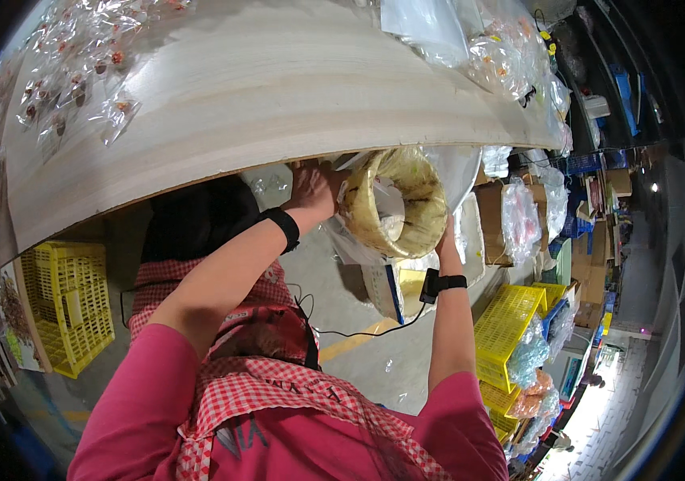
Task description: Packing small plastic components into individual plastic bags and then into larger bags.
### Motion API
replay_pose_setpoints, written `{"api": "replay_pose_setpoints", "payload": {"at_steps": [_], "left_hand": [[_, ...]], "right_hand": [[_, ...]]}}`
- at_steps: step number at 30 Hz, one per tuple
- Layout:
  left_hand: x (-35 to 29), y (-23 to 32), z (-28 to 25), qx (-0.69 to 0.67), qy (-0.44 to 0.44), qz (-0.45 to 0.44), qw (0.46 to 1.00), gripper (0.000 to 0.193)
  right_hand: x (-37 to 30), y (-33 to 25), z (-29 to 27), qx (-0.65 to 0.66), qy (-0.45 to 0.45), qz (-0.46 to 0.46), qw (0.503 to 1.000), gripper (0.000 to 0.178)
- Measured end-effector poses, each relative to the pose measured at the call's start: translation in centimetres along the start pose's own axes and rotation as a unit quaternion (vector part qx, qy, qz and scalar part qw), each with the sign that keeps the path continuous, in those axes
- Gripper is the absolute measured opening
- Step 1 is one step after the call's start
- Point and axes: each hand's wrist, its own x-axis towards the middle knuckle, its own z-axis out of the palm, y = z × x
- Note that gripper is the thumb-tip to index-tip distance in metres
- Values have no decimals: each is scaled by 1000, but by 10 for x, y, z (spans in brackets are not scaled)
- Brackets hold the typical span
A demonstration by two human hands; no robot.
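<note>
Between my hands, just below the table's near edge, is a round yellowish tub [353,206] with a stained inside and its open mouth tilted toward me. A whitish piece [389,210] shows inside it. My left hand [316,191] is closed at the tub's left side, beside some clear plastic film. At the right side my right hand [447,239] grips the tub, its fingers mostly hidden behind the wall. Both wrists wear black bands, and a black cable hangs from the right one.
The wooden table [278,88] carries many small clear packets [78,80] at left and plastic bags [503,56] at right. A yellow crate [74,301] stands at lower left. More yellow crates [507,325] and a cardboard box [492,216] are on the right. An open carton [383,289] sits below the tub.
</note>
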Motion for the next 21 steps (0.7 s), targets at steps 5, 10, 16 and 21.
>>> {"api": "replay_pose_setpoints", "payload": {"at_steps": [5, 10, 16, 21], "left_hand": [[11, -20, 17, -117, -111, 43, 986, 99], [36, -36, 15, -287, -281, 124, 907, 106], [3, -31, -16, -271, -225, -11, 936, 63], [-17, -9, -49, -430, -94, -41, 897, 27]], "right_hand": [[-25, -34, 65, -61, 57, 53, 995, 48], [2, -46, 49, -106, -56, 32, 992, 34], [-6, -50, 45, -248, -81, -59, 964, 21], [-15, -44, 23, -271, -85, -127, 951, 22]]}}
